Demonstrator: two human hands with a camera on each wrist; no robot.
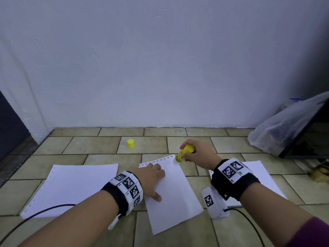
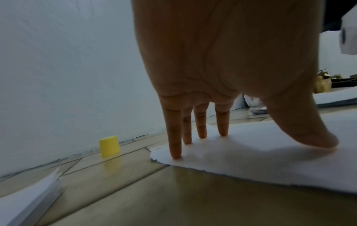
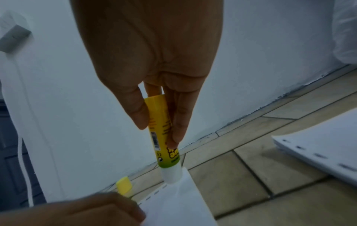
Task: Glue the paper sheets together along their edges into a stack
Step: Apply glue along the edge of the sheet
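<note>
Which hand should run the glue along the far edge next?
Right. The right hand already grips the glue stick, tip touching the sheet's far right corner. The left hand is pressing the sheet flat.

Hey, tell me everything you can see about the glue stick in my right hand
The glue stick is a slim yellow plastic tube with a green band near the nozzle, printed lettering and a barcode. It is uncapped; the yellow cap stands apart on the tiled floor near the wall. The right hand pinches the tube between thumb and fingers, tilted, its white glue tip pressed on the far right corner of the perforated paper sheet, which the left hand holds flat.
</note>
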